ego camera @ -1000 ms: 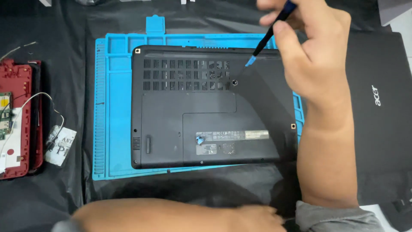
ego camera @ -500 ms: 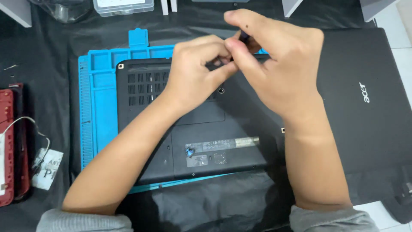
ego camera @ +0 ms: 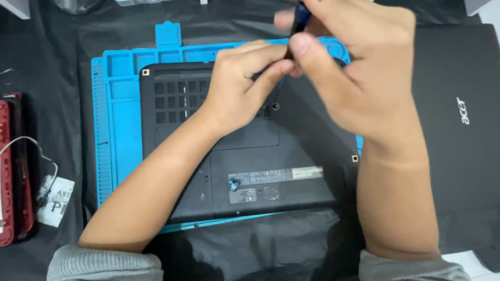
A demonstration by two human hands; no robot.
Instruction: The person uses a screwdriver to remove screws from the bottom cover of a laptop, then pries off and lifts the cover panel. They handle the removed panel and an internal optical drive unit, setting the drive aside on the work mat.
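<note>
Centrally: black laptop (ego camera: 250,171), underside up, lying on blue work mat (ego camera: 117,135); second closed laptop (ego camera: 458,130) just to its right. Right hand (ego camera: 359,67) pinched around blue-handled screwdriver (ego camera: 299,18) above the base; left hand (ego camera: 242,83) fingertips closed on its shaft.

Head view, steeply down, close overhead

A long grey-and-white sticker label (ego camera: 275,175) runs across the underside of the black laptop (ego camera: 291,156), with a smaller square grey label (ego camera: 243,195) just below it. At the left edge, a white paper tag (ego camera: 54,202) with dark print lies on the black cloth.
</note>
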